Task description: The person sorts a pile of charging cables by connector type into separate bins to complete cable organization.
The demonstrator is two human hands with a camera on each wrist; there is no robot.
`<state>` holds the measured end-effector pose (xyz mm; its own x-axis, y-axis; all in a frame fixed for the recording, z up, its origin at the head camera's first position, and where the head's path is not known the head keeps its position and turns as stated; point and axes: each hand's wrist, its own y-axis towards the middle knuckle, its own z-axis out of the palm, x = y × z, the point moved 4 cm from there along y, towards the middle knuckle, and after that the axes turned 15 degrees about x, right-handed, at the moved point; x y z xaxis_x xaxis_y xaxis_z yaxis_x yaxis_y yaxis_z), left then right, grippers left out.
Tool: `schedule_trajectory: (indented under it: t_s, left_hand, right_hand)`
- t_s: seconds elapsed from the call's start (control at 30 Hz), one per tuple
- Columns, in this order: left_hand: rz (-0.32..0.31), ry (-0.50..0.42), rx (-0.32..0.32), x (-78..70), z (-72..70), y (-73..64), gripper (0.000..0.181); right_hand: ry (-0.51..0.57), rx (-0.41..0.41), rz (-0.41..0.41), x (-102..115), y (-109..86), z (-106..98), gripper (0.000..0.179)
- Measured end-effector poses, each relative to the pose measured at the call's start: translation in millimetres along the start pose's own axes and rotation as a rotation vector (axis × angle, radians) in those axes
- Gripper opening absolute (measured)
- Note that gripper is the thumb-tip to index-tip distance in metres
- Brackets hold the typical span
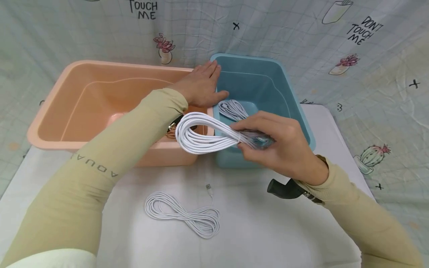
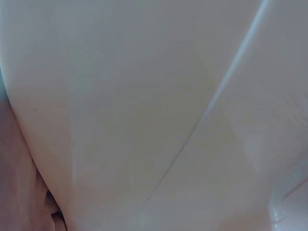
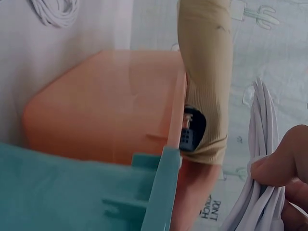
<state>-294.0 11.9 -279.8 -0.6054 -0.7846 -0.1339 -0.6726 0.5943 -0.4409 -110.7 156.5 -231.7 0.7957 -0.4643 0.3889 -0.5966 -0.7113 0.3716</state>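
Observation:
My right hand (image 1: pixel 281 143) pinches a coiled white cable (image 1: pixel 201 134) between thumb and fingers, above the front of the blue bin (image 1: pixel 285 74). In the right wrist view the thumb presses on the bundled strands of this white cable (image 3: pixel 262 130). My left hand (image 1: pixel 202 83) rests with extended fingers on the adjoining rims of the blue bin and the orange bin (image 1: pixel 53 100). Another coiled white cable (image 1: pixel 232 109) lies inside the blue bin. On the table, a looped white cable (image 1: pixel 187 216) lies with its USB plug (image 1: pixel 209 187) showing.
Both bins stand side by side on a white-covered table (image 1: pixel 268 230). A printed curtain (image 1: pixel 268 29) hangs behind them. My left forearm (image 1: pixel 110 160) crosses the orange bin and hides part of its inside. A black wrist camera (image 1: pixel 285 188) sits under my right wrist.

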Motion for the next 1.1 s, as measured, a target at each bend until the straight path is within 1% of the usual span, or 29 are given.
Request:
schedule_trajectory:
  t_s: [0.13, 0.27, 0.4, 0.47, 0.53, 0.63, 0.7, 0.77, 0.93, 1.0, 1.1]
  left_hand:
    - [0.001, -0.011, -0.01, -0.3, -0.7, -1.7, 0.086]
    - [0.012, -0.021, -0.025, -1.0, -0.4, -4.3, 0.085]
    - [0.027, -0.031, -0.069, -2.0, 0.5, -8.9, 0.086]
    - [0.045, -0.045, -0.083, -2.0, 0.3, -10.9, 0.083]
    - [0.056, -0.063, -0.079, -0.1, 0.4, -10.3, 0.082]
    - [0.051, -0.083, -0.041, -1.4, -2.5, -10.4, 0.08]
    - [0.042, -0.097, -0.027, -1.8, -3.3, -9.9, 0.083]
    - [0.042, -0.101, -0.026, -3.5, -4.3, -10.9, 0.083]
    - [0.064, -0.085, -0.043, 0.1, -1.9, -7.8, 0.083]
    - [0.061, -0.111, -0.055, 1.0, -2.1, -6.9, 0.079]
    - [0.084, -0.167, -0.114, 1.0, -4.2, -5.3, 0.067]
  right_hand:
    - [0.029, -0.027, 0.015, -8.9, 3.4, -5.2, 0.032]
    - [0.066, -0.051, 0.056, -17.5, 5.9, -9.5, 0.033]
    - [0.061, -0.063, 0.106, -24.7, 9.4, -12.9, 0.034]
    - [0.052, -0.065, 0.124, -28.0, 11.4, -14.8, 0.034]
    - [0.05, -0.07, 0.148, -31.6, 13.1, -16.4, 0.034]
    - [0.058, -0.076, 0.18, -38.4, 14.5, -18.4, 0.036]
    - [0.063, -0.083, 0.203, -43.4, 14.7, -19.1, 0.036]
    - [0.058, -0.087, 0.221, -48.5, 14.2, -19.6, 0.036]
    - [0.078, -0.099, 0.28, -59.4, 13.1, -21.3, 0.035]
    - [0.097, -0.1, 0.3, -62.2, 13.7, -22.7, 0.035]
    - [0.122, -0.104, 0.324, -65.0, 16.4, -26.5, 0.035]
